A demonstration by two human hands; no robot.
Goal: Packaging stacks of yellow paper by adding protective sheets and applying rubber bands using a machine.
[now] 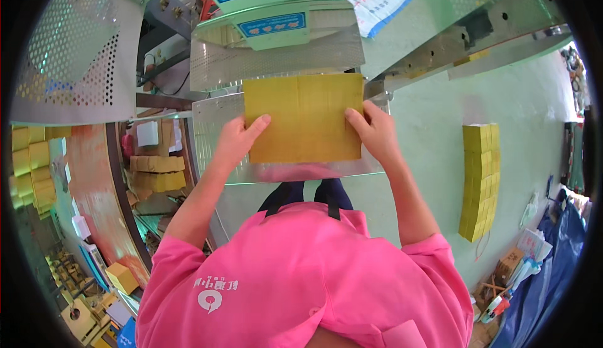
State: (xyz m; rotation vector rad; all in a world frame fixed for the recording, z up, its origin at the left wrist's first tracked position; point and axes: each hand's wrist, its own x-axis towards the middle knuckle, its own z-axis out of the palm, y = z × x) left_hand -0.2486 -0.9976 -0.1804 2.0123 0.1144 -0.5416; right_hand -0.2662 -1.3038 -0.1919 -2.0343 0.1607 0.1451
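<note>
A flat yellow stack of paper [304, 119] lies between my two hands, above a shiny metal tray [217, 115]. My left hand [240, 135] is closed on its left edge, thumb on top and fingers out of sight underneath. At the right edge my right hand [375, 128] grips the same way, its thumb resting on the upper face. The stack's far edge comes close to the perforated metal guard [276, 65] of a pale green machine. How thick the stack is cannot be made out from above.
Yellow paper bundles [480, 181] stand in a long block on the floor at right. A perforated panel [78, 53] rises at far left, above a worn reddish tabletop [100, 184]. A metal beam [471, 37] slants across the upper right. Blue sheeting [553, 260] lies at lower right.
</note>
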